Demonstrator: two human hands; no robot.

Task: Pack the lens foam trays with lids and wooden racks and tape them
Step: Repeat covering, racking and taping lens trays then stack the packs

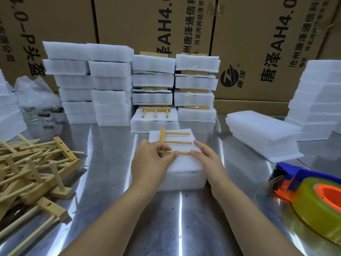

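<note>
On steel table (110, 182), both hands (151, 161) (208, 159) pinch wooden rack (173, 142) atop foam tray (184, 174).

Just two bare forearms here, left hand (153, 163) and right hand (210, 159), short nails, fingers plain.

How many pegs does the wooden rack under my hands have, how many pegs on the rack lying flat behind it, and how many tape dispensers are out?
Pegs on the wooden rack under the hands: 3
Pegs on the rack behind: 3
Tape dispenser: 1
Total: 7
</note>
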